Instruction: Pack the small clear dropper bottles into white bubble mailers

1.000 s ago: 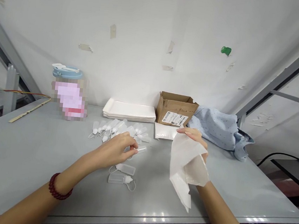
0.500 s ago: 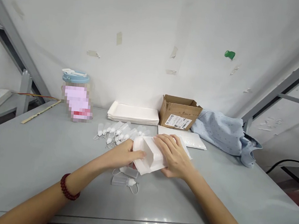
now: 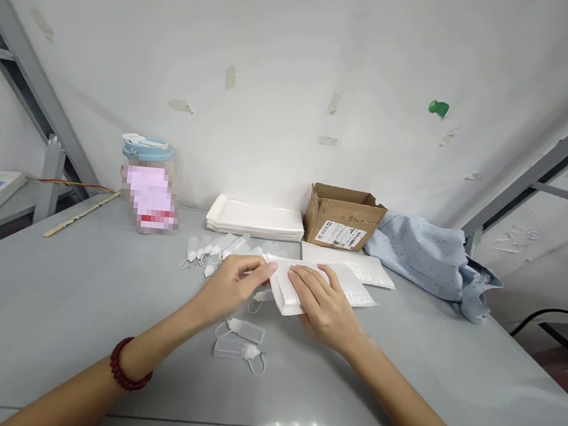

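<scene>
Evidently, both hands: they met over one white mailer, apparently so that one could manage its end while the other steadied its body.
Left hand (image 3: 232, 282): curled, it pinched the mailer's end between thumb and bent fingers, a hold that seemed meant to control that edge; whether the palm hid anything could not be told.
Right hand (image 3: 325, 311): it gripped the mailer with its fingers laid across the top and part of the hand under the near edge, probably to press it flat and stop it twisting.
White mailer (image 3: 283, 293): it lay slanted between the hands, its far part reaching beyond the right hand's fingers.
Bottle pile (image 3: 218, 247): small clear bottles lay just beyond the left hand, likely there for a short reach.
Two loose bottles (image 3: 238, 349): on their sides, nearer the body than either hand, apart from the pile, their looped caps pointing opposite ways.
Mailer stack (image 3: 258, 220): squared and flat, beyond both hands, perhaps to let single ones lift off easily.
Second mailer (image 3: 383, 277): flat, just beyond the right hand, partly behind the held one.
Cardboard box (image 3: 327, 210): open-topped, farther beyond the right hand, beside the stack.
</scene>
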`<action>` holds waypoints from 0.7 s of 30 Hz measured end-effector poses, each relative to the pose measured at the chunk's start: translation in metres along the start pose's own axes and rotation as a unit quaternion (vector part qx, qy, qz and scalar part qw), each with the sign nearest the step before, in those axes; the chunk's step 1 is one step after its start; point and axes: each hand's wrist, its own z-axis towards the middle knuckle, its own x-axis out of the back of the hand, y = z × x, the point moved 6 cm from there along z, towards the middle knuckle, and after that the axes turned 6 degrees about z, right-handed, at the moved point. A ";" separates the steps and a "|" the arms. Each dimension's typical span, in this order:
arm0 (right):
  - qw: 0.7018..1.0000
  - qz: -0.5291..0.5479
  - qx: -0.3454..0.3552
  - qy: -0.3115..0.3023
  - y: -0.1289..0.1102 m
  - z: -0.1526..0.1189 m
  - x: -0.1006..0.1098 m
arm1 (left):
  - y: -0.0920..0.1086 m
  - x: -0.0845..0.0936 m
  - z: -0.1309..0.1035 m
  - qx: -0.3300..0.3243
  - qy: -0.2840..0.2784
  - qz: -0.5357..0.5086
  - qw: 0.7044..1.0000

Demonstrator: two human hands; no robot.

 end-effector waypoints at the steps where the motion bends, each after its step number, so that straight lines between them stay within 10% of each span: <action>1: 1.000 0.000 -0.004 -0.005 0.001 0.000 0.000 | 0.005 0.003 -0.002 -0.038 0.036 0.041 0.998; 5: 1.000 0.015 -0.009 -0.014 0.003 -0.001 0.002 | 0.022 0.004 -0.013 -0.195 0.113 0.126 0.966; 9: 0.999 0.048 -0.003 -0.004 0.004 -0.002 0.006 | 0.029 -0.007 -0.020 -0.302 0.070 0.187 0.932; 21: 0.986 0.075 0.022 0.148 -0.012 0.002 0.029 | 0.029 -0.031 -0.028 -0.431 0.084 0.349 0.828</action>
